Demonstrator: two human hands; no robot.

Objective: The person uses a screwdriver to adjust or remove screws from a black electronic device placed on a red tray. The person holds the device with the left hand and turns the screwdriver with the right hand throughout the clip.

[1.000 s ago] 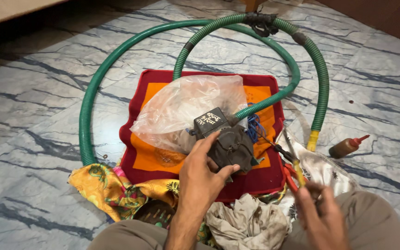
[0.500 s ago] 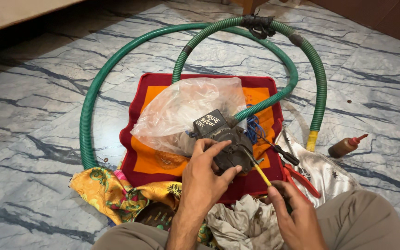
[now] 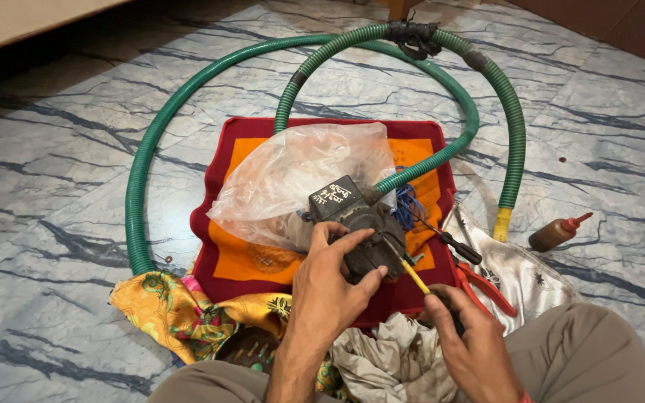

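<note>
Two hands on a small dark motor over a red and orange cloth.

The left hand (image 3: pixel 334 287) closes its grip on the motor (image 3: pixel 363 235), which sits on the cloth (image 3: pixel 251 257) beside a clear plastic bag (image 3: pixel 300 175); the right hand (image 3: pixel 472 343) grips a yellow-shafted screwdriver (image 3: pixel 410 272), tip at the motor.

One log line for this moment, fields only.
left hand: steadying dark grey pump motor | right hand: yellow-shaft screwdriver, tip at motor | base: red-orange cloth
</note>
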